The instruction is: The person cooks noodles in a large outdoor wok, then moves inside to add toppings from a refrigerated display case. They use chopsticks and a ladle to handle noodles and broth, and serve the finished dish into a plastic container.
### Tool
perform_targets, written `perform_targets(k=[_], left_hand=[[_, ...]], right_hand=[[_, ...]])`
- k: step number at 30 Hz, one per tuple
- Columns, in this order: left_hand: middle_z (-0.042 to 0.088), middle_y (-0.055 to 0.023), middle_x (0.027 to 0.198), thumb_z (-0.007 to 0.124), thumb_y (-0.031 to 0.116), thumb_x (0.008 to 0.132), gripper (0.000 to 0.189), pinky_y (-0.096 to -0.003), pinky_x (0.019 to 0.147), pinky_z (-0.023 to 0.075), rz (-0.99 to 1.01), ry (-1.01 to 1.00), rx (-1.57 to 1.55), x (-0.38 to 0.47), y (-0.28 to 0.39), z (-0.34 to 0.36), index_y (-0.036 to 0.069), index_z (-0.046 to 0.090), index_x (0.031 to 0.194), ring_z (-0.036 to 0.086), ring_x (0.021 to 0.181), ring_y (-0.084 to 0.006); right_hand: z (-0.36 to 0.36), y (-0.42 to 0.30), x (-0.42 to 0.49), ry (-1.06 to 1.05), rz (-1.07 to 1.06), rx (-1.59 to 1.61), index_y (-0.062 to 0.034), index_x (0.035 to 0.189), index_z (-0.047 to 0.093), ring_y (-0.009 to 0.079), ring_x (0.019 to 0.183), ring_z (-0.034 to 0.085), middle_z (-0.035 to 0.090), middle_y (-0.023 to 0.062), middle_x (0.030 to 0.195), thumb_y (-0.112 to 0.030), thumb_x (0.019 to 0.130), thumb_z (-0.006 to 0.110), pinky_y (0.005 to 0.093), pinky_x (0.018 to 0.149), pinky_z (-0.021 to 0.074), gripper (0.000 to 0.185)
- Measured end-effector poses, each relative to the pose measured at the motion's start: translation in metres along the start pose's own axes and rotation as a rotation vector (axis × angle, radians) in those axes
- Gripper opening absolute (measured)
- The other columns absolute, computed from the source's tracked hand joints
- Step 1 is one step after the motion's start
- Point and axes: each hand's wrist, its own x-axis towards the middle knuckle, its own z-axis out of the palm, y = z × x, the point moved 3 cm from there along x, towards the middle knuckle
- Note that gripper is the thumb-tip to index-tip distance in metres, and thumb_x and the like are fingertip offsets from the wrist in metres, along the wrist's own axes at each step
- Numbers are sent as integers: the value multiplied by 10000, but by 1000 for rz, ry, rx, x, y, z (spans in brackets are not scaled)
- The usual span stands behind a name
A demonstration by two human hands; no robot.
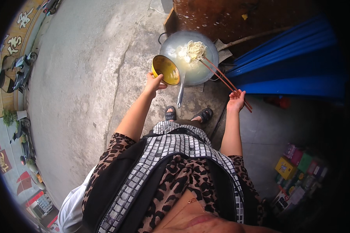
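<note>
My left hand (155,82) grips the rim of a yellow bowl (168,71), tilted with its inside facing me, at the near left edge of a large metal wok (202,80). Long brown chopsticks (224,78) are held in my right hand (236,100), to the right of the wok. Their far tips reach a clump of pale noodles (196,50) above cloudy, steaming liquid. A metal ladle (180,92) rests in the wok, its handle sticking out over the near rim towards me. What the bowl holds, if anything, cannot be made out.
Beyond the wok stands a brown wooden board (221,17), with a long-handled shovel (225,52) beside it. A blue curtain (291,70) hangs at the right. Colourful boxes (297,169) are stacked at lower right. Parked scooters (22,72) line the far left of the concrete ground (75,87).
</note>
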Motion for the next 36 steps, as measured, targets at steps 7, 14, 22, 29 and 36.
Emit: perform_targets(k=[7, 14, 22, 29, 36], left_hand=[[612, -167, 877, 493, 96, 846, 210, -394, 716, 580, -311, -95, -79, -4, -97, -9, -73, 569, 946, 662, 767, -305], [612, -99, 1080, 479, 234, 924, 321, -394, 846, 473, -581, -126, -191, -6, -202, 24, 27, 546, 1160, 591, 975, -245], [631, -76, 1084, 550, 278, 936, 355, -321, 908, 432, -306, -260, -343, 12, -187, 59, 2, 549, 1160, 581, 1002, -178], [649, -101, 938, 557, 299, 929, 311, -311, 751, 479, 68, -198, 817, 21, -47, 0, 19, 650, 1027, 611, 844, -180], [525, -234, 983, 532, 104, 818, 155, -433, 769, 510, 498, -29, 1613, -24, 6, 30, 43, 637, 915, 589, 900, -387]], right_hand=[[38, 62, 39, 45, 47, -196, -44, 1021, 538, 198, 663, 631, 619, 95, 824, -414, 962, 490, 305, 625, 565, 378], [83, 26, -3, -371, -291, -565, 5, 1033, 553, 135, 626, 618, 611, 91, 828, -341, 976, 493, 241, 570, 540, 356], [57, 0, -17, -269, -256, -706, 12, 1034, 559, 140, 624, 619, 609, 99, 832, -346, 973, 497, 239, 549, 537, 369], [114, 51, 3, -570, -282, -622, 17, 1081, 561, 128, 681, 621, 619, 96, 886, -330, 977, 495, 235, 608, 536, 368], [131, 114, 12, -831, -812, -1039, -44, 977, 626, 341, 822, 626, 644, 168, 896, -145, 896, 591, 389, 700, 500, 134]])
